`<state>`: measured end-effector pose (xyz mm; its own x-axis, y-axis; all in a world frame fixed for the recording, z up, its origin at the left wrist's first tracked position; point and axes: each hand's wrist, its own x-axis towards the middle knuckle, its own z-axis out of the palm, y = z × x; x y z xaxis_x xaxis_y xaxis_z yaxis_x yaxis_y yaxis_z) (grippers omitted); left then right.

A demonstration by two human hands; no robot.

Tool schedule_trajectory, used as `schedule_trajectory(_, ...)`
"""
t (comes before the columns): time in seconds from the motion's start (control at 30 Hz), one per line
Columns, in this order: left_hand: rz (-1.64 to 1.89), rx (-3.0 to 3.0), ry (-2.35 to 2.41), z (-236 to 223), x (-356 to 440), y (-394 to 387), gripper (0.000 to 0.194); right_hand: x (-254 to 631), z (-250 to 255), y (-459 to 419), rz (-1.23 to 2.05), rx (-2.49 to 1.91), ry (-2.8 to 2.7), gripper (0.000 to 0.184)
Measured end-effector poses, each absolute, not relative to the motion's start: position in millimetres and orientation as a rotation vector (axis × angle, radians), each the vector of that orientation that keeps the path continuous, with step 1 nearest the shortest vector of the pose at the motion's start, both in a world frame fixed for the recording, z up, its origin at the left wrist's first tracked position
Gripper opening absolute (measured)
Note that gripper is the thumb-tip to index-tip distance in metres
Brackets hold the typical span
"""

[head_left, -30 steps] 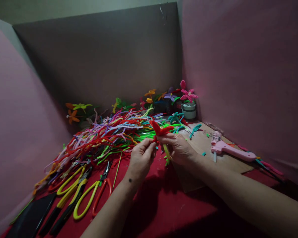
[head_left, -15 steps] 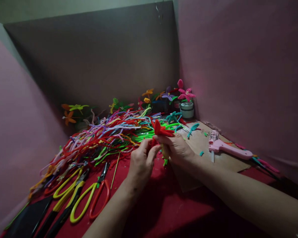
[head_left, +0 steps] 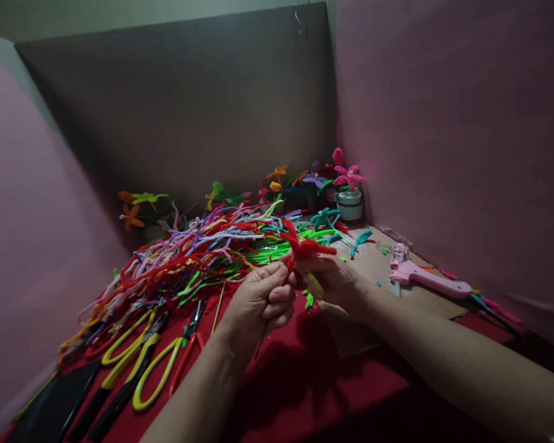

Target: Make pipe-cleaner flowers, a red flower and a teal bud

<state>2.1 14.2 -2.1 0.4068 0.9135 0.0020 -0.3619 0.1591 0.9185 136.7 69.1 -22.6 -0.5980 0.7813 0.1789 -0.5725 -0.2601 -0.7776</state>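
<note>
A red pipe-cleaner flower [head_left: 308, 247] with pointed petals is held up over the middle of the table. My left hand [head_left: 262, 296] is closed just below the petals, and a thin dark stem [head_left: 261, 339] pokes out under its fingers. From the other side my right hand [head_left: 335, 282] grips the flower's base, fingers partly hidden. A small yellowish piece [head_left: 314, 285] shows beneath the right fingers; I cannot make out what it is. Green pipe-cleaner scraps [head_left: 309, 299] lie on the red tabletop [head_left: 300, 394] below.
Left of my hands spreads a heap of coloured pipe cleaners [head_left: 198, 243]. In front of it lie scissors [head_left: 154, 375], pliers [head_left: 136, 369] and a black object [head_left: 50, 403]. A pink glue gun [head_left: 425, 277] rests on a board [head_left: 373, 252] at right. Potted pipe-cleaner flowers [head_left: 349, 177] stand behind.
My left hand has closed around the stem below the flower, and the thin stem now shows under it. The flower has tipped rightward, its petals more spread to view. The camera view shifted slightly.
</note>
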Motion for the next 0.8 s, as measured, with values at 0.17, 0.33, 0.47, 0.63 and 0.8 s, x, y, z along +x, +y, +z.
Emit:
schedule_trajectory(0.17, 1.009, 1.184, 0.78, -4, 4, 15, 0.023, 136, -22, 70, 1.951, -0.276, -1.043, 0.012)
schedule_trajectory(0.33, 1.332, 1.949, 1.512, -9, 9, 16, 0.009, 127, -26, 70, 1.706, -0.37, -0.938, 0.014)
schedule_trajectory(0.47, 1.332, 2.012, 1.611, -13, 7, 18, 0.011, 125, -32, 70, 1.644, -0.433, -1.018, 0.011)
schedule_trajectory(0.63, 1.268, 1.368, 1.225, -7, 7, 22, 0.02, 128, -33, 68, 1.593, -0.398, -1.207, 0.015)
schedule_trajectory(0.8, 1.154, 1.097, 0.914, -2, 2, 20, 0.023, 128, -30, 70, 1.596, -0.429, -1.21, 0.017)
